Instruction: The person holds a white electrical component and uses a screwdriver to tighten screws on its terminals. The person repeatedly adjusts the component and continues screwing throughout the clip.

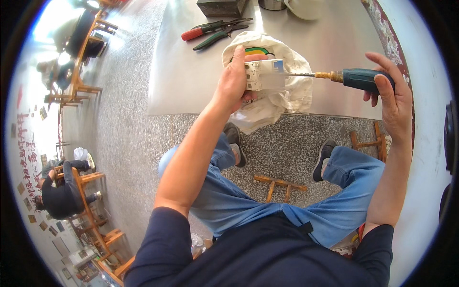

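Observation:
My left hand (232, 82) grips a white block-shaped circuit breaker (255, 76), thumb along its near-left edge and fingers passing behind it. Into the right side of the breaker points the shaft of a screwdriver (359, 79), which has a dark green handle and a worn yellowish collar. My right hand (398, 98) is curled loosely round the handle's end, index finger raised and thumb against the grip. Whether the tip sits in a screw is too small to tell. Beneath the breaker a crumpled off-white cloth bag (300, 93) drapes over the table's near edge.
On the grey metal-topped table (186, 81) lie red-and-green-handled pliers (210, 29) and green-handled snips (217, 39). A dark metal block (221, 7) and a pale round container (304, 8) stand farther back. Wooden stools (279, 184) are below; another person (62, 193) sits at the left.

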